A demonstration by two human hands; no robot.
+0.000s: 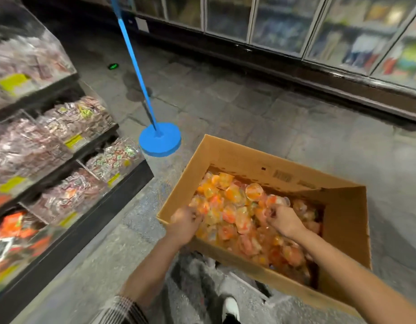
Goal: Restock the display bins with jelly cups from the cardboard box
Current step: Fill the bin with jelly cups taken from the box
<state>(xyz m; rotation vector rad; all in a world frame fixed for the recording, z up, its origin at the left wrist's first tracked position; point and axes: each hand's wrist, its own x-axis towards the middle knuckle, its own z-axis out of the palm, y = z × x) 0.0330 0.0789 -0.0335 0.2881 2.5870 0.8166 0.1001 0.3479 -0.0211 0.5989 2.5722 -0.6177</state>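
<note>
Both hands down in cardboard box [246, 157] on floor. Left hand [186, 222] and right hand [281, 220]: fingers curled into heap of jelly cups [235, 206], gathering handfuls. Cups likely light, slick, squashy; scoop underneath, avoid squeezing lids. Display bins [69, 199] at left.

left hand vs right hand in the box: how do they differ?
The left hand sits at the near-left corner of the cardboard box; the right hand is nearer the middle. The left shows its back, the right its curled fingers. Both are curled into the jelly cups, apparently gathering some.
</note>
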